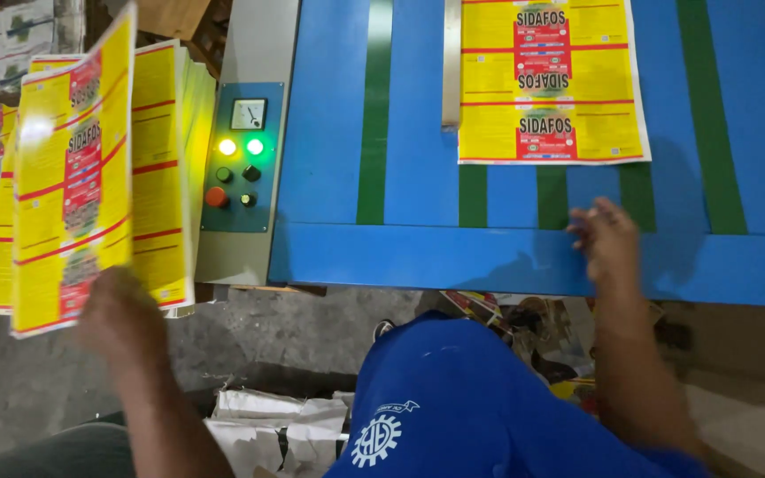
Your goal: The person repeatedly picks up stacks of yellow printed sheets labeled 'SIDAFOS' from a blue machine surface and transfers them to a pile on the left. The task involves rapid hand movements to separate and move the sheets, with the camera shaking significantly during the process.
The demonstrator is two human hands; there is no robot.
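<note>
Yellow-red printed sheet (pixel 73 177); blue table (pixel 329 133), green stripes (pixel 374 115).

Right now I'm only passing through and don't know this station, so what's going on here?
A person in blue clothing stands at a blue feed table with green belts. Their left hand grips the lower edge of a yellow and red printed sheet, lifted off the stack of like sheets beside the machine. Their right hand hovers open over the table's front edge, holding nothing. Another printed sheet lies flat on the belts against a metal guide bar. The control panel shows two lamps lit.
</note>
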